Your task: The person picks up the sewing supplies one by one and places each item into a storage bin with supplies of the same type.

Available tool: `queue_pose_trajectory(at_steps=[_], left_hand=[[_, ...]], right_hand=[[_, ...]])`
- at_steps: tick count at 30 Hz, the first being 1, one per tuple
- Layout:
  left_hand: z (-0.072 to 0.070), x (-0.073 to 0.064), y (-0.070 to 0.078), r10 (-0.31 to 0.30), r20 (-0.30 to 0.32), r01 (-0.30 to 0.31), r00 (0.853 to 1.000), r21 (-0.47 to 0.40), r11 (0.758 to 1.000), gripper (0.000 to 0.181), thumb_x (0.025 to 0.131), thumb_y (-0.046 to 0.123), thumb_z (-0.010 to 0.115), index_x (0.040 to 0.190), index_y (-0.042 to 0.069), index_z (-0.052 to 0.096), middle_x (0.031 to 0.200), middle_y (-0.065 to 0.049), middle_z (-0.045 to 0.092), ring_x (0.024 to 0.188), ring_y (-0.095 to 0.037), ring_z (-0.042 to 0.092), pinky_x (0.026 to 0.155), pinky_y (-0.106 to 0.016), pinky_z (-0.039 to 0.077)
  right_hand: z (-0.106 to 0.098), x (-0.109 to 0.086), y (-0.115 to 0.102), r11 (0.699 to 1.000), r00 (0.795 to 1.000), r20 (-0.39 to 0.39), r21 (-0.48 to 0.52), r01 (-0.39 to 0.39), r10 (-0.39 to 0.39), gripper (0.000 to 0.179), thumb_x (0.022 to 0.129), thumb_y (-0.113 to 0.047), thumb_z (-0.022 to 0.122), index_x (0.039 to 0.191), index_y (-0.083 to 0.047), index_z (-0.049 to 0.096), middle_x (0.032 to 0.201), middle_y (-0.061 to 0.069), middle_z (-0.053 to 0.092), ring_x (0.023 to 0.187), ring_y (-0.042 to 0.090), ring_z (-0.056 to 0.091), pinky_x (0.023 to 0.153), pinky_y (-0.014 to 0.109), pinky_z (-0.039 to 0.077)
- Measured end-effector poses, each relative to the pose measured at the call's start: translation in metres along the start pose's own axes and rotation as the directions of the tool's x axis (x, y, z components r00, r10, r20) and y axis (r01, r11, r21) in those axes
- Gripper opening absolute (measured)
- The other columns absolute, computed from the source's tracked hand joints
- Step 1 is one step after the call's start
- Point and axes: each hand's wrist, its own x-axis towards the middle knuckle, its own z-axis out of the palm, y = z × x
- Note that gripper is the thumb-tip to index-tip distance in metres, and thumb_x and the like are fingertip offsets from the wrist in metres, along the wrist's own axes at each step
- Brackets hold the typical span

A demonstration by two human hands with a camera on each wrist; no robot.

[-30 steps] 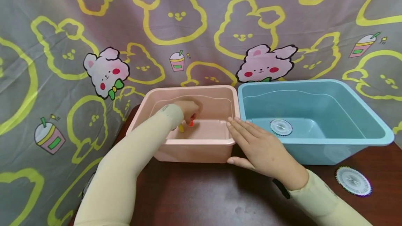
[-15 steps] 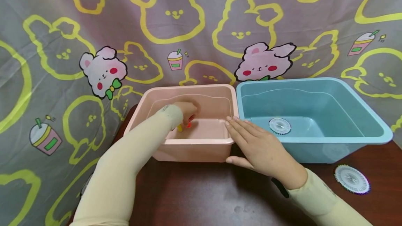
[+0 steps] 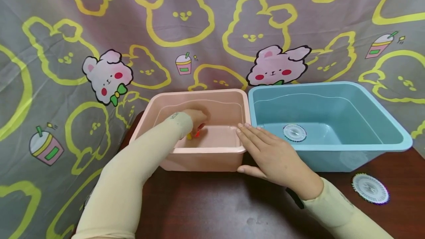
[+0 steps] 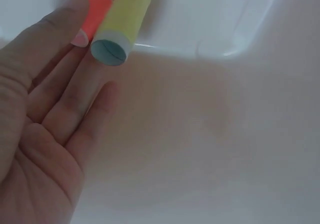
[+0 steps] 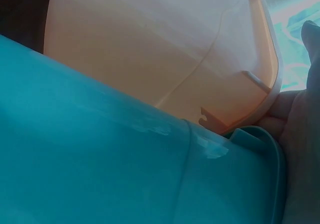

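Inside the pink basin, my left hand reaches down with its back toward the head camera. In the left wrist view its thumb and fingers pinch a small red cylinder with a pale end. A yellow tube with a white rim and a bluish-green end lies right beside the red cylinder, close to the fingertips; whether they touch it, I cannot tell. My right hand rests with straight fingers on the near right corner of the pink basin, next to the blue basin.
Both basins stand side by side on a dark brown table. A round wheel of pins lies in the blue basin, and a second pin wheel on the table at right. A patterned curtain hangs behind.
The head view has shifted slightly. In the pink basin the red cylinder has moved a little left and down, nearer the yellow tube. My right hand stays on the rim.
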Motion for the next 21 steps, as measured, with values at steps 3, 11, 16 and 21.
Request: queue_pose_trajectory(at_steps=[3,11,16,21], left_hand=[[0.0013,0.0005,-0.0007,0.014,-0.015,-0.014,1.0,0.026,1.0,0.024,0.076,-0.001,0.075,0.073,0.016,0.058,0.068,0.006,0.058,0.07,-0.014,0.057,0.064,-0.026,0.048],[0.0007,-0.0036,0.0008,0.002,-0.002,-0.002,1.0,0.013,1.0,0.02,0.078,-0.003,0.072,0.074,0.013,0.06,0.07,0.004,0.058,0.071,-0.015,0.058,0.061,-0.027,0.049],[-0.0007,-0.006,0.0015,-0.02,0.01,0.02,1.0,-0.029,0.999,0.021,0.078,-0.003,0.075,0.077,0.013,0.061,0.076,0.003,0.059,0.073,-0.017,0.061,0.06,-0.029,0.053],[-0.003,-0.0091,0.0026,-0.041,0.02,0.043,0.999,-0.095,0.995,0.022,0.075,-0.008,0.073,0.084,0.01,0.063,0.079,0.001,0.061,0.071,-0.017,0.062,0.057,-0.031,0.055]], right_hand=[[-0.0005,0.0004,-0.0006,1.0,1.0,0.0,0.002,0.002,-0.002,0.089,0.101,-0.07,0.024,0.151,0.001,0.043,0.156,0.017,0.043,0.145,0.03,0.04,0.114,0.048,0.038],[-0.0001,0.0013,0.0001,1.0,1.0,-0.007,0.008,0.011,-0.011,0.088,0.102,-0.069,0.025,0.153,0.001,0.04,0.156,0.017,0.042,0.145,0.031,0.04,0.115,0.047,0.036],[0.0001,0.0014,0.0002,1.0,1.0,-0.008,0.011,0.009,-0.008,0.087,0.102,-0.069,0.027,0.153,0.001,0.04,0.155,0.018,0.044,0.145,0.03,0.04,0.115,0.047,0.037],[-0.0006,0.0014,0.0001,1.0,1.0,-0.004,0.011,0.0,0.001,0.088,0.101,-0.07,0.027,0.152,0.001,0.042,0.155,0.018,0.044,0.145,0.03,0.04,0.114,0.047,0.038]])
